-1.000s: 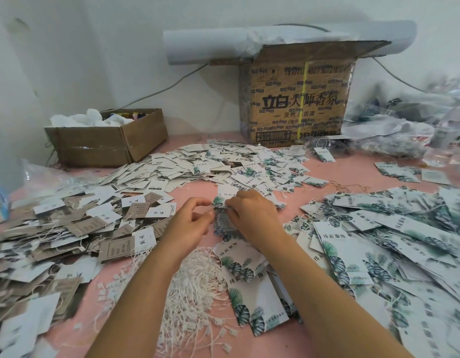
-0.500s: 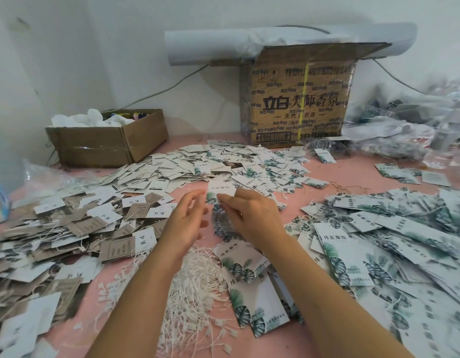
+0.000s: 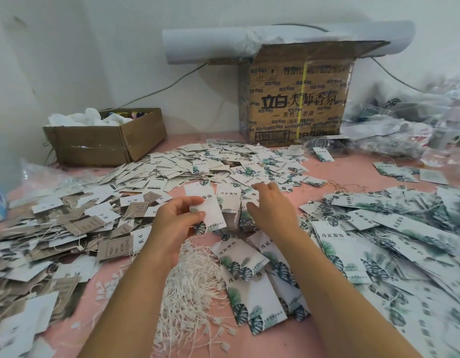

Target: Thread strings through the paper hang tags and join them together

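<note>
My left hand point(image 3: 177, 223) pinches a leaf-print hang tag point(image 3: 215, 217) between thumb and fingers, upright, just beyond the far edge of the string pile point(image 3: 192, 285). My right hand point(image 3: 272, 210) hovers beyond that pile, fingers spread, gripping nothing.

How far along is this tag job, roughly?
Looks part done: the right heap shows tags with strings attached. In hand: the left hand pinches one leaf tag while the right hand reaches, open. Left: the far pile of tags and the bundle of loose strings wait.
</note>
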Tool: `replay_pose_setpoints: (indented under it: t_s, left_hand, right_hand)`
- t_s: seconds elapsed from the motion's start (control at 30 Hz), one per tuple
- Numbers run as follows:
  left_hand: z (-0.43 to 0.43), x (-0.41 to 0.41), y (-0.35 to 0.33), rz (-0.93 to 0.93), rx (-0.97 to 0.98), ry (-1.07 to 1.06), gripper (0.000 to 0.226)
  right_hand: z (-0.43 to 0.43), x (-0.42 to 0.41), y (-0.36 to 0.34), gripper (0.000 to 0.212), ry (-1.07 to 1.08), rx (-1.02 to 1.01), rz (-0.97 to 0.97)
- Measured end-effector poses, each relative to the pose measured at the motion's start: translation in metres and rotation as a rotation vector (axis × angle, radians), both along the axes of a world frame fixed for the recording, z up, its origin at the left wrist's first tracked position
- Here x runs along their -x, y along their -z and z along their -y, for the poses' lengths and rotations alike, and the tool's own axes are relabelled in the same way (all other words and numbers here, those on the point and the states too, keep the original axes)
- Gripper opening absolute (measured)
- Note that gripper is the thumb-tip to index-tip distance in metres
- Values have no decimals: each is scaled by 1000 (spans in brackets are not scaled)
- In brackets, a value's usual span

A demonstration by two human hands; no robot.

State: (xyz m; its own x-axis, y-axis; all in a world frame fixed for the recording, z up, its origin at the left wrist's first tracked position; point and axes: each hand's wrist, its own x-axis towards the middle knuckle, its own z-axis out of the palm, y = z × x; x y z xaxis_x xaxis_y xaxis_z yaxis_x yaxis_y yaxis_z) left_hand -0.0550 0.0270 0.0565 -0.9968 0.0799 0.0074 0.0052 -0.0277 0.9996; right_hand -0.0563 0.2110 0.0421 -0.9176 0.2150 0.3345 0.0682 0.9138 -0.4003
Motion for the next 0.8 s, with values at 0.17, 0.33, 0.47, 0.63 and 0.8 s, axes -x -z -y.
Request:
replay_pose_setpoints:
  t_s: [0.17, 0.33, 0.47, 0.63, 0.8]
  left_hand:
    - [-2, -2, -1, 2, 56, 66, 32]
    - [-3, -2, 0, 16, 103, 116, 38]
    - [-3, -2, 2, 7, 147, 137, 38]
    - [-4, -1, 4, -7, 128, 148, 18]
    - [-4, -1, 4, -31, 122, 127, 19]
  right_hand:
    - [-7, 5, 13, 39, 129, -84, 260]
    - [-10, 8, 13, 46, 154, -33, 234]
    - [-14, 8, 10, 44, 116, 152, 262]
    - [-18, 5, 4, 53, 129, 382, 206]
    - [-20, 3, -2, 45, 139, 501, 61]
